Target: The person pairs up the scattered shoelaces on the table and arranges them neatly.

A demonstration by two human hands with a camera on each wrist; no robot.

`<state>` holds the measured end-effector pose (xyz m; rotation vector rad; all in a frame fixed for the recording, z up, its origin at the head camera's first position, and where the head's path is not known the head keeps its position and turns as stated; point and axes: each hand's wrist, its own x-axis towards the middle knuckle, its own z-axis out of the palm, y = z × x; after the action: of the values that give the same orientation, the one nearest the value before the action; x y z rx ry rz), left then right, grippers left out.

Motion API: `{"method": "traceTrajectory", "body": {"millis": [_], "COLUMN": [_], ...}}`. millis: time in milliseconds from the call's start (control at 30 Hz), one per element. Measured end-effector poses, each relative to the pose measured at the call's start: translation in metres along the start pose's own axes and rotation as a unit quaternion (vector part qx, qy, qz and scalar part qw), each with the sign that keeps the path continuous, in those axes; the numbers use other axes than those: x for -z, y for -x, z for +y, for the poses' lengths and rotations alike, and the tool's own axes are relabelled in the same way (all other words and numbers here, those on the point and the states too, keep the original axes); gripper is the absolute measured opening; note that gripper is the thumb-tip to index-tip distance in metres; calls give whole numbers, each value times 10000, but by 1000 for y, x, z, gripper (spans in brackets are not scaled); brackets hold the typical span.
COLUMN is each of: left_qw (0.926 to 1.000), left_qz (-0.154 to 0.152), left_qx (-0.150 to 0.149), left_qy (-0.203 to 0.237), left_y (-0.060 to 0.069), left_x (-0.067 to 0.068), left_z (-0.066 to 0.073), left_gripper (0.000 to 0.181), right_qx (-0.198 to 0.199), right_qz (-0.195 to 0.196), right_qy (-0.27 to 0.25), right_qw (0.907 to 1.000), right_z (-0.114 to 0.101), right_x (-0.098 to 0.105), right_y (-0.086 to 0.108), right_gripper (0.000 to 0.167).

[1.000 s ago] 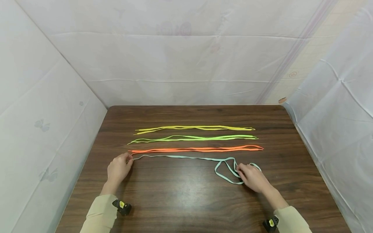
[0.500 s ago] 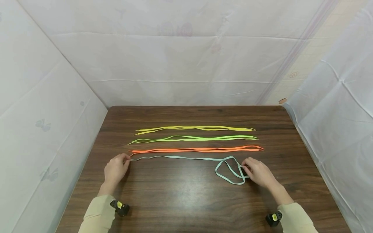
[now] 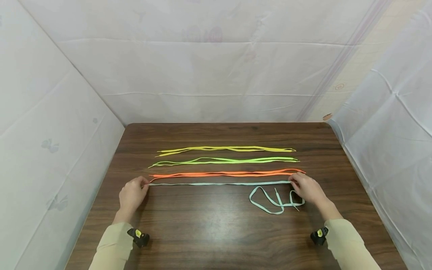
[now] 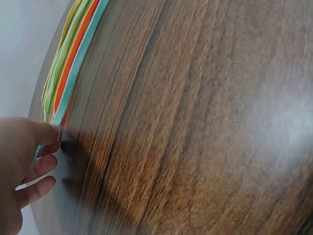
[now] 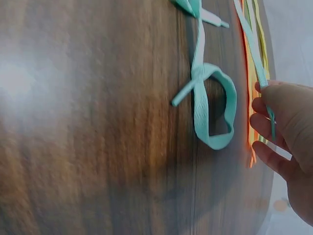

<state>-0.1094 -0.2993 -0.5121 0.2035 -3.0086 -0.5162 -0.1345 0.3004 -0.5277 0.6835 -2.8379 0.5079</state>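
Note:
A pale teal shoelace (image 3: 216,183) stretches nearly straight across the table between both hands. At its left end my left hand (image 3: 133,193) pinches it between thumb and fingertips, close to the left tips of the orange shoelaces (image 3: 221,174). On the right, my right hand (image 3: 307,187) pinches the other end, and a short tail hangs below the fingers (image 5: 264,125) in the right wrist view. A second length of teal shoelace (image 3: 258,203) lies in loose loops in front of the right hand, two tips showing. No link between the two teal lengths is visible.
Beyond the orange pair, green shoelaces (image 3: 222,161) and yellow shoelaces (image 3: 226,148) lie in roughly parallel rows. The brown wood-grain table (image 3: 209,240) is bounded by white patterned sheeting (image 3: 209,75) behind and at both sides.
My right hand has moved right and away from me, drawing one teal shoelace out of the loops and straight. The left hand has shifted slightly left. Loose teal loops stay behind.

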Motion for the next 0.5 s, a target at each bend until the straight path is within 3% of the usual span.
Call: {"method": "traceTrajectory", "body": {"millis": [333, 500], "left_qw": [9999, 9997], "left_qz": [86, 156], "left_qx": [-31, -198], "left_qy": [-54, -47], "left_y": [-3, -2], "left_x": [-6, -7], "left_z": [0, 4], "left_gripper": [8, 7], "right_qx": [-524, -654], "right_qz": [-350, -240], "right_qy": [-94, -50], "right_qw": [9980, 9976], "right_z": [16, 22], "right_x": [0, -1], "right_y": [2, 4], "right_gripper": [10, 12]}}
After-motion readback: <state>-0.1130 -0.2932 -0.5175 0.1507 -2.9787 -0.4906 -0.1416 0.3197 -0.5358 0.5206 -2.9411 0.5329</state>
